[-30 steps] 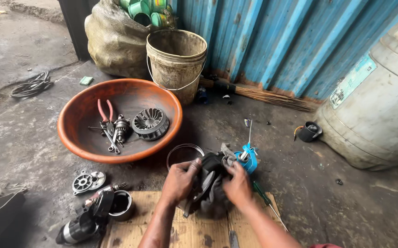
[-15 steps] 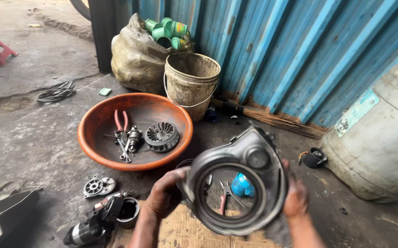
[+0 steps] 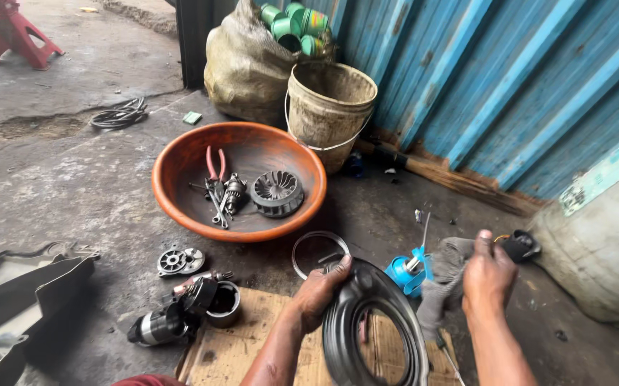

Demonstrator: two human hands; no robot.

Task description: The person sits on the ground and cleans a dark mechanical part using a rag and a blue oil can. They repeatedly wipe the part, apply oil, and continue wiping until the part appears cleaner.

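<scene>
On stained concrete floor, blue corrugated wall, cardboard sheet

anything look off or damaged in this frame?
Nothing is clearly broken. Parts lie loose on the dirty floor: a round plate and a metal ring outside the orange basin. The left hand holds a dark ring housing; the right hand grips a grey rag.

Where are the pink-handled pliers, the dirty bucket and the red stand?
pink-handled pliers (image 3: 216,166), head view, on the handles, inside the orange basin.
dirty bucket (image 3: 327,118), head view, on its outer wall.
red stand (image 3: 13,30), head view, on its legs.
</scene>
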